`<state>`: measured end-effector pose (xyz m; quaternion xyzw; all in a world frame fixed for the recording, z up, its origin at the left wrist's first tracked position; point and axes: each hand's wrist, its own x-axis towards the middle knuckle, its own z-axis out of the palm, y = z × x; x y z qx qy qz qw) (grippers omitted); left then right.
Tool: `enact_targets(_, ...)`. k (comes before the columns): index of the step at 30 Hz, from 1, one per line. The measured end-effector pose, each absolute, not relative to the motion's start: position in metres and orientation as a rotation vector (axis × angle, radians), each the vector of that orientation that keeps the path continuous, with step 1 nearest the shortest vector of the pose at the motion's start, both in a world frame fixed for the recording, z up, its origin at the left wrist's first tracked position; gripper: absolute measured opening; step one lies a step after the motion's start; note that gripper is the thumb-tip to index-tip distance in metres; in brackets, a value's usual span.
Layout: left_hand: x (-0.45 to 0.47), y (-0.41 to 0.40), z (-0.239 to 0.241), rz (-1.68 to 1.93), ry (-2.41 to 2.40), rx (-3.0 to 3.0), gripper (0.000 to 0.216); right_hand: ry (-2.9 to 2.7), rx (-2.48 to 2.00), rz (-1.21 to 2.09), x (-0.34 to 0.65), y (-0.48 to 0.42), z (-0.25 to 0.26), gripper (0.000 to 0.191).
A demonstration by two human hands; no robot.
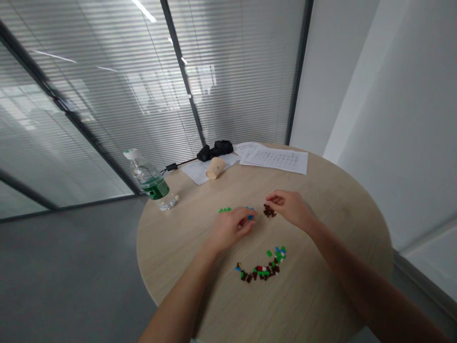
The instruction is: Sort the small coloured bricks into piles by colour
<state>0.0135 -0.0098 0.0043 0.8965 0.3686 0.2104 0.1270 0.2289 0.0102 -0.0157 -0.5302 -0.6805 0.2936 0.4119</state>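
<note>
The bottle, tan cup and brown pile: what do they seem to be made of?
Bottle: probably clear, glossy plastic; it is see-through, with bright highlights. Cup: likely matte paper, from its dull tan surface. Brown pile: perhaps hard plastic, going by its small, separate pieces; too small to judge the finish.

Left forearm (pixel 189 288): bare, slanting up and rightward from the lower edge.
Left wrist (pixel 214 242): nearly in line with the forearm.
Left hand (pixel 232 225): back upward, fingers curled, thumb on the near side.
Right forearm (pixel 344 264): bare, reaching up and leftward.
Right hand (pixel 291 208): fingers close together, bent, pointing left; grip unclear.
</note>
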Motion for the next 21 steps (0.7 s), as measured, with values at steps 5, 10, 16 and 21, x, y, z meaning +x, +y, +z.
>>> enact_targets(5, 0.017, -0.011, 0.002, 0.427, 0.948, 2.671, 0.019, -1.903, -1.458, 0.486, 0.243, 0.021, -0.023, 0.011)
enact_targets(10, 0.020, -0.011, 0.000, 0.349, 0.901, 2.696, 0.020, -2.049, -1.505, 0.403, 0.239, 0.020, -0.027, 0.012)
enact_targets(16, 0.023, -0.011, -0.004, 0.291, 0.836, 2.711, 0.018, -2.073, -1.475, 0.449, 0.237, 0.019, -0.029, 0.012)
enact_targets(21, 0.029, -0.017, -0.004, 0.215, 0.708, 2.716, 0.015, -2.028, -1.499, 0.489, 0.239, 0.020, -0.031, 0.012)
